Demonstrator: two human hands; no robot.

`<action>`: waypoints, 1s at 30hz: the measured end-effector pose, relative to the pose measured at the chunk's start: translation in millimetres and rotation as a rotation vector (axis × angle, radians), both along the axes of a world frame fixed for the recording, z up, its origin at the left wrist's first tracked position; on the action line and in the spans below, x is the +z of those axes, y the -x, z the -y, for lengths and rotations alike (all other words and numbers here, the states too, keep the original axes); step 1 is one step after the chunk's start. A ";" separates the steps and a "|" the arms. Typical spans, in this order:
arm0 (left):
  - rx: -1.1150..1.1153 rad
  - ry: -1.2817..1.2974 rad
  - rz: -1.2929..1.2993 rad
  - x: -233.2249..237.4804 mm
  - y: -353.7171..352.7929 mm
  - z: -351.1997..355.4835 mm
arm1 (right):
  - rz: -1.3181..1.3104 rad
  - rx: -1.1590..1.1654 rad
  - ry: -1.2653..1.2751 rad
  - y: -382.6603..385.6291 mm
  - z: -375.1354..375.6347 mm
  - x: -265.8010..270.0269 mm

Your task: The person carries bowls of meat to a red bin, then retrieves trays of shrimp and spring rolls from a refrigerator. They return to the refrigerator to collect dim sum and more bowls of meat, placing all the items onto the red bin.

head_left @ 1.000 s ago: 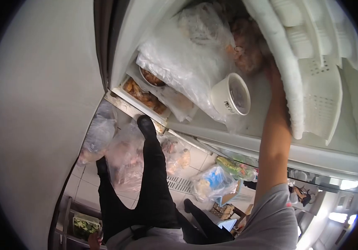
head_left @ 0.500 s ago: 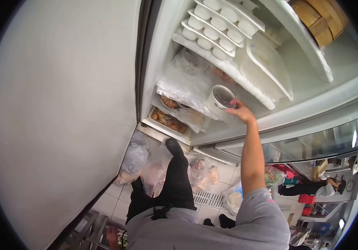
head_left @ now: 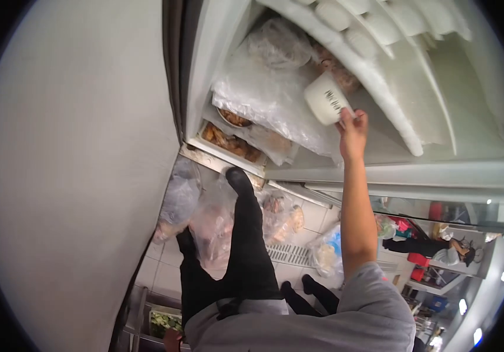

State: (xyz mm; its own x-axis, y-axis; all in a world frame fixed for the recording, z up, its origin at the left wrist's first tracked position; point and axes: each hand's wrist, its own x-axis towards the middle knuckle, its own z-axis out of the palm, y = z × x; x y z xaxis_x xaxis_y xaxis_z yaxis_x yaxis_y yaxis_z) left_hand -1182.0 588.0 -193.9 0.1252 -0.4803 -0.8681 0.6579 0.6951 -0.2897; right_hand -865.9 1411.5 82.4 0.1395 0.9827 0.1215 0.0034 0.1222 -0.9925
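Note:
My right hand (head_left: 353, 126) pinches the rim of a white tub (head_left: 326, 100) with dark writing on its side. The tub is tilted inside the open fridge, over a shelf of clear plastic bags (head_left: 263, 97); its inside is hidden. A bag with reddish contents (head_left: 343, 76) lies just behind it. At the lower left edge, my left hand (head_left: 172, 339) shows only in part, beside a metal tray of chopped greens (head_left: 164, 321); its fingers are not clear.
White egg-like items in trays (head_left: 375, 29) fill a frosted upper shelf. Below are a bowl (head_left: 234, 119) and a tray of brown food (head_left: 228, 144). Filled bags (head_left: 213, 229) lie on the floor around my legs. Another person (head_left: 434, 249) stands far right, and dark-clad feet (head_left: 307, 296) are close by.
The tub has moved up and deeper over the bagged shelf and tipped, so its side shows rather than its dark contents. The view has shifted closer to the fridge.

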 end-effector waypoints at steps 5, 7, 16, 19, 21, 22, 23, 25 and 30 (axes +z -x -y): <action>1.258 -0.250 -0.654 47.7 -18.5 -7.9 | 0.092 0.065 -0.268 76.0 -53.9 36.0; 1.395 -0.375 -0.540 78.9 -15.4 -49.3 | 0.348 0.090 -0.371 90.3 -116.3 9.2; 1.279 -0.160 -0.476 44.6 -29.3 -115.5 | 0.628 -0.075 -0.332 38.7 -156.6 48.2; 1.128 -0.148 -0.413 34.4 -27.8 -121.3 | 0.529 -0.282 -0.198 -3.8 -179.8 52.7; 1.148 -0.169 -0.392 30.0 -24.8 -119.5 | 0.519 -0.300 -0.236 -17.3 -189.0 48.1; 1.166 -0.192 -0.378 30.9 -19.9 -115.9 | 0.519 -0.301 -0.227 -24.0 -192.3 46.3; 1.236 -0.163 -0.454 -5.6 -23.7 -62.2 | 0.609 -0.246 -0.228 -28.8 -199.0 45.5; 1.377 -0.117 -0.612 -62.7 -30.4 14.3 | 0.695 -0.189 -0.230 -32.7 -212.0 46.9; 1.244 -0.141 -0.667 -34.4 -20.3 0.5 | 0.581 -0.078 -0.231 -31.2 -214.1 56.6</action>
